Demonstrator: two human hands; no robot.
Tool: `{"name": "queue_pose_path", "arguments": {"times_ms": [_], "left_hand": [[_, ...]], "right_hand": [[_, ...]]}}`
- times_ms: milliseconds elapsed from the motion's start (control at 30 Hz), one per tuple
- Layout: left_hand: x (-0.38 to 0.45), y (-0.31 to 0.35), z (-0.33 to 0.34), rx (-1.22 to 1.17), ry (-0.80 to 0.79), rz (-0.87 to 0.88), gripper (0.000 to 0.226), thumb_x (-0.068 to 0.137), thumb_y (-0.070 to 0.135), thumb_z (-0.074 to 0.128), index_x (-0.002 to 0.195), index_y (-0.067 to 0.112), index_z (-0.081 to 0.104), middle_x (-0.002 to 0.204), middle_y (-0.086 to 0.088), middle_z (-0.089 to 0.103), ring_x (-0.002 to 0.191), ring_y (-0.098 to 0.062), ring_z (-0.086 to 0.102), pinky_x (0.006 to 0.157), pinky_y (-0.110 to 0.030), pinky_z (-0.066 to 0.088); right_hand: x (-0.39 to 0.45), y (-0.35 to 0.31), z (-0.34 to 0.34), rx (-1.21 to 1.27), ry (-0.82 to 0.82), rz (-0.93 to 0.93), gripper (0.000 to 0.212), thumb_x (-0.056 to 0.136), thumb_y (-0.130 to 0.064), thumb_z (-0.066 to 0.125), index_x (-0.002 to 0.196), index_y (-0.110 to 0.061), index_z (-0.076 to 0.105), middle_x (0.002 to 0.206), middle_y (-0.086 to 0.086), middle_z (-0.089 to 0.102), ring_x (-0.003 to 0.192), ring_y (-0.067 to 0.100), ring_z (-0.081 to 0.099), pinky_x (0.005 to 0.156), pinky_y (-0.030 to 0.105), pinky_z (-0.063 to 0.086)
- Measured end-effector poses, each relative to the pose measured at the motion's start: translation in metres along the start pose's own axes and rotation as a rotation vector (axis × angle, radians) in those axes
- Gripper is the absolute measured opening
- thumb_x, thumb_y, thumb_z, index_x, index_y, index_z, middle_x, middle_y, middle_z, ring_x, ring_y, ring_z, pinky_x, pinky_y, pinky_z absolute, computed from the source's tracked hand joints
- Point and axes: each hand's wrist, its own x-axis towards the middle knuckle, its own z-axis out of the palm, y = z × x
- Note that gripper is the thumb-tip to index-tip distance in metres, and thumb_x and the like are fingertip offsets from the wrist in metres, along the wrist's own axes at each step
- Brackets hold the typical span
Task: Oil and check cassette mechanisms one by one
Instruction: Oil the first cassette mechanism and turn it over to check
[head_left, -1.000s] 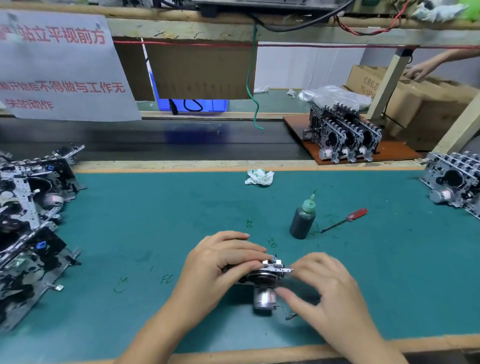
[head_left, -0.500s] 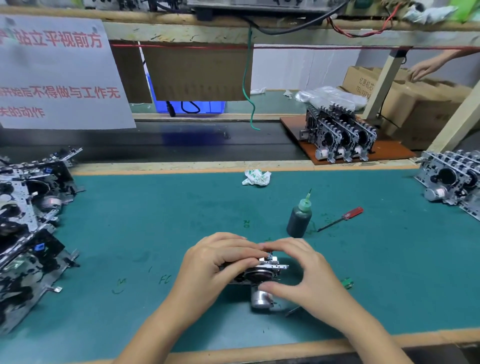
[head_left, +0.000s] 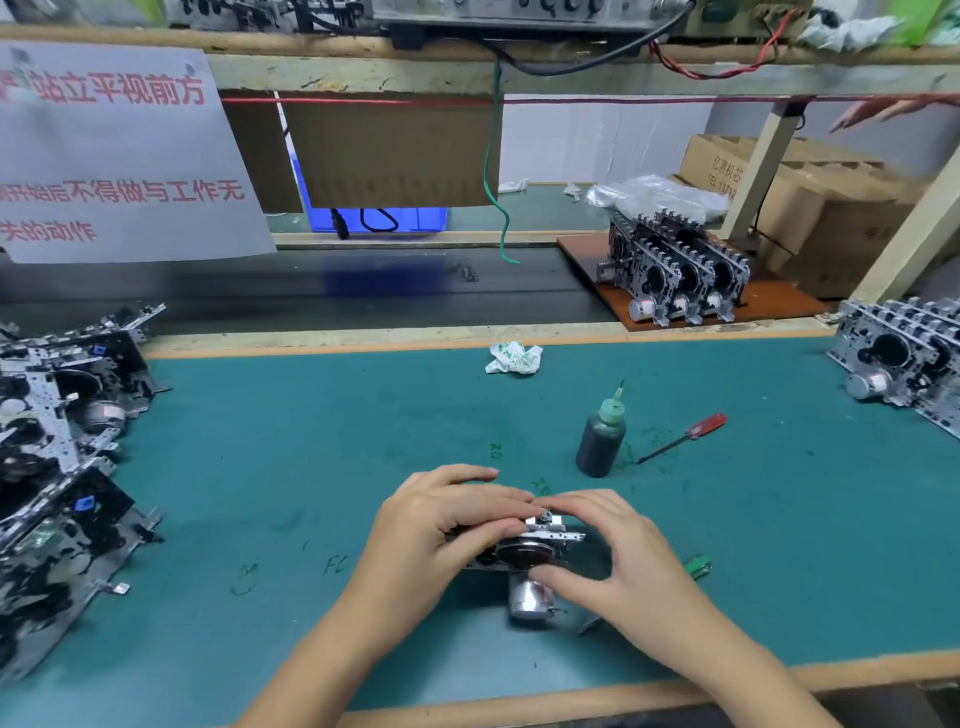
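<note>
Down near the front edge of the green mat (head_left: 311, 467), both hands close on one cassette mechanism (head_left: 535, 543), which sits on the mat with its silver motor can (head_left: 527, 600) pointing toward the person. The left hand (head_left: 441, 540) comes in from the lower left, palm down, forearm angled up across the mat; its fingers curl over the top and left side of the mechanism and grip the frame, fingertips lying along the upper metal edge. The right hand (head_left: 618, 561) reaches in from the lower right, wrist bent inward. Its index finger arches over the top to the small part on the upper edge, while the thumb presses from below near the motor, so the fingers pinch the mechanism between them. The two index fingertips nearly meet above the metal bracket.

Behind the hands stands a dark oil bottle (head_left: 601, 444) with a green nozzle, upright, and just to its right lies a red-handled screwdriver (head_left: 683, 437). A crumpled paper scrap (head_left: 514, 358) rests near the far edge. More mechanisms are piled at the left (head_left: 57, 441), and others stand in rows at the right (head_left: 904, 358) and on a brown board (head_left: 675, 275).
</note>
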Motion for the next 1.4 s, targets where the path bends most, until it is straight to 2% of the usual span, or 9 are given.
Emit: {"name": "queue_pose_path", "arguments": {"times_ms": [67,133,367,533,700,767,867,1100,1400], "left_hand": [[0.0,0.001,0.0,0.008,0.006,0.006,0.026,0.081,0.055,0.051,0.106,0.059,0.056,0.101,0.042,0.061,0.117,0.005,0.049,0.1,-0.033,0.041],[0.001,0.002,0.001,0.011,0.013,0.011,0.027,0.081,0.057,0.047,0.106,0.059,0.056,0.101,0.042,0.061,0.116,0.005,0.049,0.099,-0.031,0.042],[0.005,0.004,0.0,-0.02,0.006,0.023,0.026,0.082,0.04,0.06,0.105,0.052,0.061,0.097,0.039,0.064,0.109,0.003,0.055,0.094,-0.024,0.043],[0.001,0.003,-0.017,0.022,0.039,0.063,0.021,0.076,0.047,0.066,0.092,0.037,0.075,0.103,0.031,0.066,0.101,0.008,0.059,0.09,-0.017,0.043],[0.0,0.002,-0.039,0.26,-0.004,0.161,0.011,0.078,0.039,0.073,0.079,0.028,0.075,0.084,0.018,0.057,0.072,0.004,0.051,0.064,-0.007,0.036],[0.007,0.002,-0.043,0.31,-0.076,0.194,0.006,0.081,0.034,0.073,0.08,0.029,0.073,0.078,0.019,0.055,0.068,0.002,0.049,0.061,-0.008,0.036],[0.025,0.009,-0.046,0.454,-0.204,0.331,0.029,0.088,0.045,0.049,0.08,0.027,0.069,0.074,0.018,0.054,0.068,0.002,0.047,0.06,-0.01,0.038],[0.097,0.069,0.0,0.466,-0.319,0.671,0.03,0.088,0.04,0.046,0.081,0.02,0.066,0.074,0.009,0.056,0.072,-0.004,0.044,0.057,-0.018,0.039],[0.207,0.154,0.163,0.313,-0.514,0.843,0.015,0.091,0.035,0.061,0.1,0.025,0.067,0.093,0.009,0.057,0.087,-0.006,0.049,0.065,-0.025,0.034]], "right_hand": [[-0.011,0.001,0.0,-0.296,0.111,-0.06,0.038,0.076,-0.056,0.061,0.11,-0.04,0.06,0.101,-0.029,0.056,0.103,-0.005,0.044,0.091,0.013,0.033],[-0.017,0.001,0.001,-0.464,0.184,-0.16,0.035,0.078,-0.053,0.052,0.093,-0.028,0.07,0.085,-0.021,0.062,0.088,0.002,0.048,0.082,0.017,0.037],[-0.019,-0.007,-0.007,-0.637,0.069,-0.151,0.042,0.083,-0.059,0.039,0.084,-0.03,0.07,0.085,-0.025,0.065,0.087,0.007,0.058,0.082,0.023,0.046],[0.003,-0.026,-0.026,-0.639,0.245,-0.255,0.043,0.083,-0.059,0.043,0.079,-0.02,0.061,0.074,-0.01,0.056,0.07,0.015,0.054,0.067,0.025,0.037],[0.022,-0.046,-0.031,-0.845,0.06,-0.414,0.041,0.086,-0.054,0.036,0.073,-0.019,0.055,0.065,-0.003,0.05,0.052,0.018,0.052,0.039,0.025,0.035],[0.027,-0.047,-0.035,-0.834,-0.045,-0.417,0.043,0.09,-0.054,0.034,0.078,-0.019,0.055,0.07,-0.002,0.054,0.059,0.021,0.058,0.042,0.029,0.031],[0.027,-0.038,-0.041,-0.745,-0.118,-0.431,0.038,0.095,-0.05,0.036,0.088,-0.018,0.057,0.079,0.0,0.056,0.071,0.025,0.059,0.05,0.032,0.026],[-0.009,-0.012,-0.114,-0.585,0.016,-0.225,0.027,0.091,-0.047,0.04,0.073,-0.032,0.028,0.063,-0.011,0.035,0.057,0.01,0.03,0.052,0.024,0.021],[-0.089,0.076,-0.232,-0.578,0.198,0.165,0.04,0.094,-0.039,0.052,0.062,-0.025,0.032,0.053,-0.002,0.041,0.051,0.01,0.037,0.054,0.025,0.029]]}}
